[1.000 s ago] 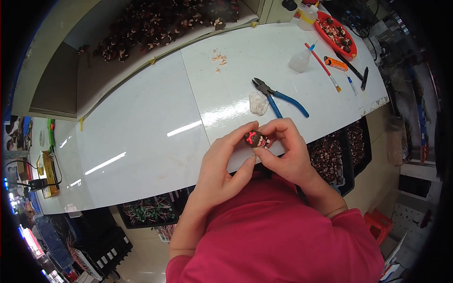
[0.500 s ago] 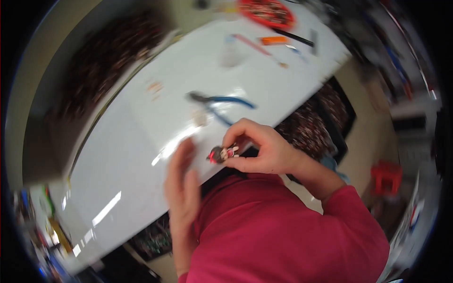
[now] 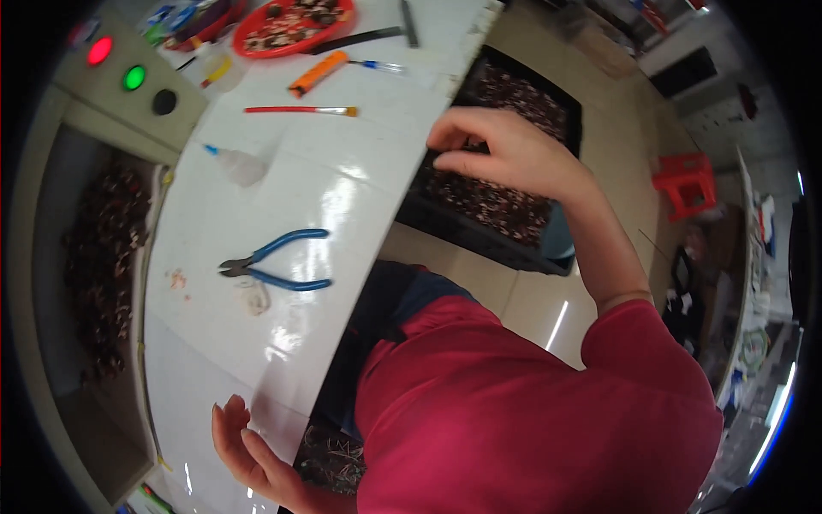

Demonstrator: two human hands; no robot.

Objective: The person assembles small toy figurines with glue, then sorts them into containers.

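My right hand [image 3: 514, 154] is over the far part of a black crate [image 3: 479, 231] full of small dark and pale figurines. Its fingers are curled, with a gap to the thumb and nothing visible between them. My left hand [image 3: 253, 454] hovers at the near end of the white table [image 3: 197, 343], fingers loosely bent and apart, holding nothing. Between the hands, blue-handled side cutters [image 3: 274, 261] lie on the tabletop with their jaws pointing left. A small whitish lump [image 3: 253, 300] lies beside them, and orange scraps [image 3: 177, 279] are farther left.
A squeeze bottle [image 3: 240, 165], red brush [image 3: 300, 110], orange cutter knife [image 3: 318, 74] and red tray [image 3: 295, 38] of small pieces are farther along the table. On the left stands a machine bay [image 3: 94, 428] with a heap of dark pieces. A red stool [image 3: 687, 184] stands on the floor.
My right hand has moved from the table edge out over the crate, and the figurine it held is no longer visible. My left hand has moved nearer and left. The view has turned.
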